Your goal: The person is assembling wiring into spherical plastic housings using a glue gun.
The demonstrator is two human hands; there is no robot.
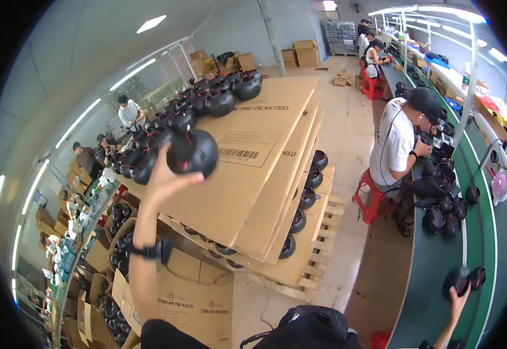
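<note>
Over cardboard (236, 192) and green worktop (425, 262) respectively, I have a black ball (198, 152) cupped in the left hand (161, 179), another ball (453, 280) gripped in the right hand (458, 302). Likely stiff, slippery; I'd cradle the sides, sparing red wires (188, 138).

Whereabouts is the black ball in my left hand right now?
Left of centre in the head view, the black ball is in your left hand, beside similar balls grouped on the stacked cardboard sheets.

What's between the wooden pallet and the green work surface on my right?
The head view shows bare floor and a red stool with a seated worker.
</note>
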